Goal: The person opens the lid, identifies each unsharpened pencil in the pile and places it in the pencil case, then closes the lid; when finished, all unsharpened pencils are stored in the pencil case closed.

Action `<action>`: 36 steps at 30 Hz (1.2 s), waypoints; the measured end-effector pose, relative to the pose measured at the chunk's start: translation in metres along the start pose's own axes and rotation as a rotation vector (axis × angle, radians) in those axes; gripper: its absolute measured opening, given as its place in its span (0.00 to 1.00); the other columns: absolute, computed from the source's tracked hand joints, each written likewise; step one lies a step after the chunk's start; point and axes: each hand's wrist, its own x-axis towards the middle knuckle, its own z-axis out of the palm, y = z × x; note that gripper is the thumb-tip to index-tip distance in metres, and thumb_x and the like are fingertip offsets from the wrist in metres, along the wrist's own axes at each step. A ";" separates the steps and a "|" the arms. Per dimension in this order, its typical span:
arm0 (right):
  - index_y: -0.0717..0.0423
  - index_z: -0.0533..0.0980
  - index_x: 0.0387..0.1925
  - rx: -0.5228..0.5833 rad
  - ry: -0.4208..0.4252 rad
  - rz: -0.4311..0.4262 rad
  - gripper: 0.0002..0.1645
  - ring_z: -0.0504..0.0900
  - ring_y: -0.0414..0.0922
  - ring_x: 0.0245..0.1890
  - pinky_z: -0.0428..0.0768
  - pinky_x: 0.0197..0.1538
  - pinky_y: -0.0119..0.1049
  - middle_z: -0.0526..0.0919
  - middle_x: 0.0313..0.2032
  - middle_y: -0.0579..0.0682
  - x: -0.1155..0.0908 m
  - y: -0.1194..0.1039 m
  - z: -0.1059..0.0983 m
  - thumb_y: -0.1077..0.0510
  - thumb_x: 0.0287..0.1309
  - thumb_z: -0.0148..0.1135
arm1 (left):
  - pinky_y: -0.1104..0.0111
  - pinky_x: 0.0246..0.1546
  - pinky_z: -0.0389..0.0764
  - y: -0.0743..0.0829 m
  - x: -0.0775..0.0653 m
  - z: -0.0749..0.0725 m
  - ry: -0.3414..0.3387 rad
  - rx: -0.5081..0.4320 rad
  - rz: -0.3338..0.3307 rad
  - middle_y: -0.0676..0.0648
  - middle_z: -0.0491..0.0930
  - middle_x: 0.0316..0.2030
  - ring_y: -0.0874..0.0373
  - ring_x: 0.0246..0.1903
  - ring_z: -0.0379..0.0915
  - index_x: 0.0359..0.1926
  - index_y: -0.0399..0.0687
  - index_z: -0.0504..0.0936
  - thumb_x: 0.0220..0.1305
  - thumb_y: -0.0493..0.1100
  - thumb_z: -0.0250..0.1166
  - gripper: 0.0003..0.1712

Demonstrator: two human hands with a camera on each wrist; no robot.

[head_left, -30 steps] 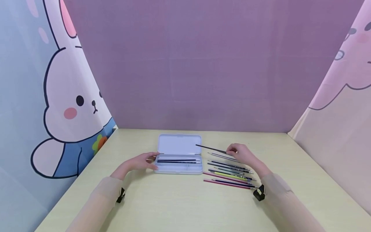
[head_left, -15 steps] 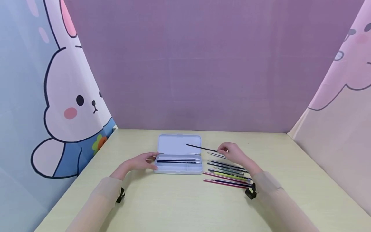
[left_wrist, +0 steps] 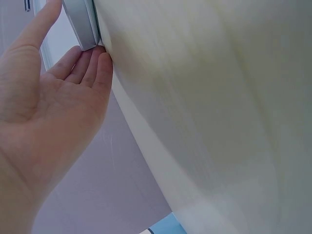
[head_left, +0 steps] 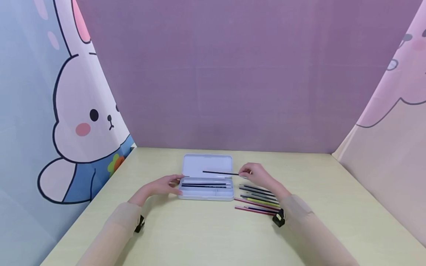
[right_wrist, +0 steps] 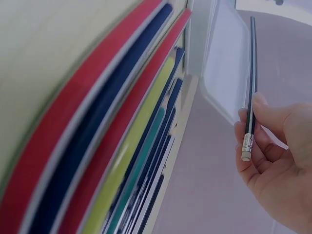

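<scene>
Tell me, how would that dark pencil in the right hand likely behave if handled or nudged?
The dark pencil is probably stiff: it juts out straight, though the right hand pinches it only near the eraser. It looks light, being slim and held by that pinch alone. Set down, it might roll if nudged, given its rod shape.

Purple backdrop (head_left: 233,74) fills upper middle of frame, faintly creased. Left edge: light-blue cloth (head_left: 20,122), printed with a white cartoon rabbit (head_left: 71,103) (pink cheek, green-and-orange flower (head_left: 115,163) lower down). Right edge: second printed cloth (head_left: 396,147), pink above, cream below. Pale yellowish tabletop (head_left: 206,232) spans the bottom.
</scene>
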 end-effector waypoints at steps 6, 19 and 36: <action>0.59 0.81 0.34 -0.011 -0.005 -0.024 0.05 0.76 0.38 0.30 0.77 0.36 0.31 0.82 0.30 0.48 0.009 -0.011 0.009 0.62 0.58 0.61 | 0.49 0.62 0.65 0.000 0.000 0.000 0.004 0.013 -0.002 0.37 0.64 0.64 0.41 0.61 0.63 0.69 0.42 0.60 0.54 0.53 0.69 0.46; 0.59 0.81 0.32 -0.060 -0.017 -0.060 0.04 0.76 0.39 0.29 0.77 0.34 0.29 0.82 0.29 0.49 0.031 -0.027 0.030 0.63 0.57 0.62 | 0.50 0.63 0.65 0.002 0.000 0.000 0.003 0.010 0.003 0.36 0.64 0.64 0.41 0.61 0.63 0.69 0.40 0.59 0.54 0.52 0.69 0.46; 0.61 0.82 0.32 -0.049 -0.116 0.057 0.05 0.79 0.41 0.31 0.79 0.37 0.31 0.83 0.29 0.50 0.048 -0.039 0.049 0.64 0.57 0.62 | 0.49 0.62 0.65 0.003 -0.001 0.001 0.002 0.010 0.022 0.36 0.65 0.63 0.41 0.61 0.64 0.68 0.39 0.59 0.55 0.52 0.69 0.46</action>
